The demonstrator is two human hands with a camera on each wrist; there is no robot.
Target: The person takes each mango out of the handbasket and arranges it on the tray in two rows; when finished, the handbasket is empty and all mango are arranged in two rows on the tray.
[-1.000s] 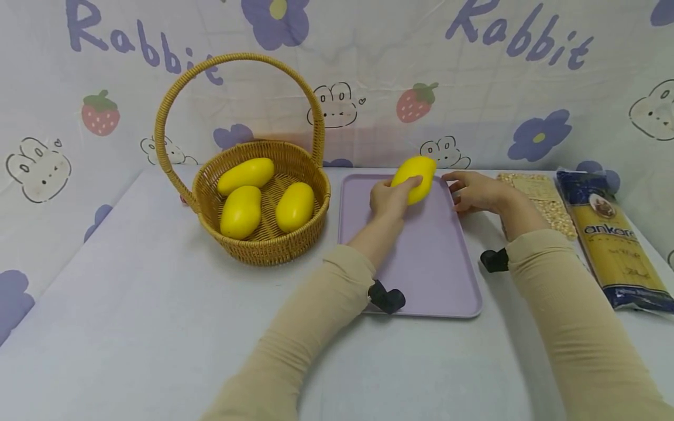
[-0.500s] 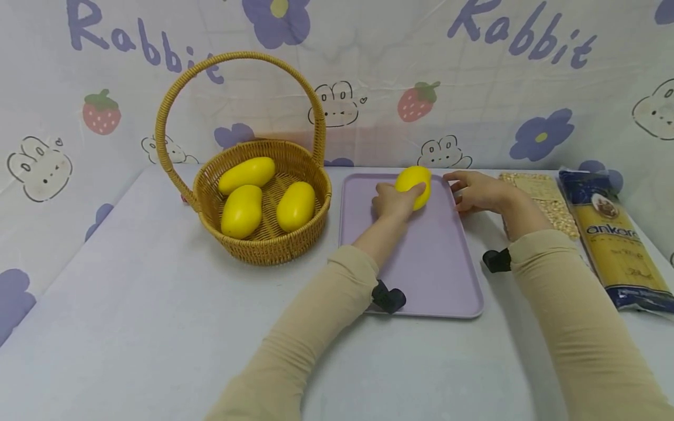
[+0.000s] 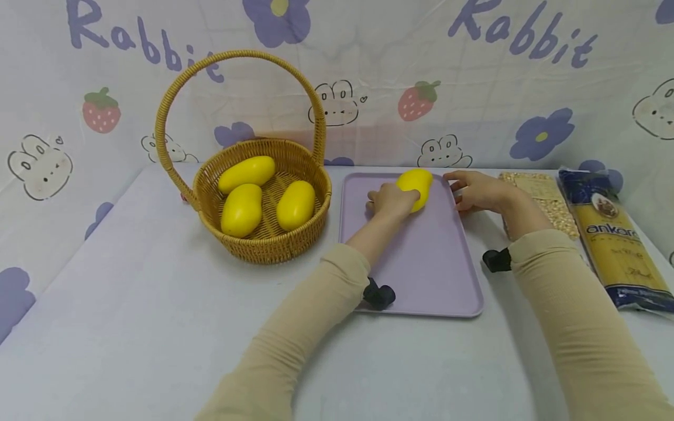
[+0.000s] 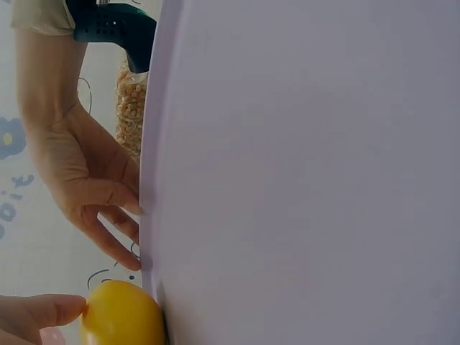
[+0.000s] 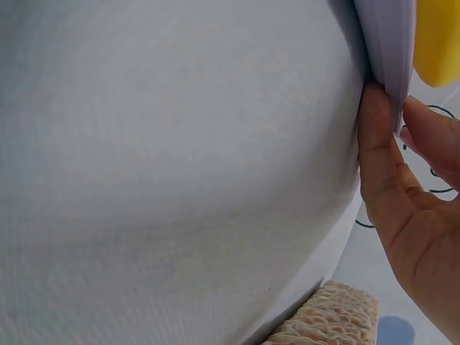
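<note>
A yellow mango (image 3: 413, 190) lies at the far end of the lilac tray (image 3: 426, 269). My left hand (image 3: 391, 203) is just left of it, the thumb reaching onto its side. In the left wrist view, a straight thumb tip meets the mango (image 4: 123, 316); the other fingers are mostly out of sight. My right hand (image 3: 481, 192) holds the tray's far right corner. The right wrist view shows its thumb and fingers pinching the tray rim (image 5: 388, 57) from both sides. To the left, a wicker basket (image 3: 271, 248) holds three more mangoes (image 3: 241, 210).
Right of the tray lie a bag of pale kernels (image 3: 553, 213) and a blue and yellow packet of pasta (image 3: 618, 242). The basket's tall handle (image 3: 239, 54) arches upward. A printed cloth (image 3: 368, 52) hangs behind the white table (image 3: 158, 327).
My left hand has lowered the mango onto the tray, then shifted slightly left, its fingers coming away from the fruit. My right hand has stayed at the tray's corner.
</note>
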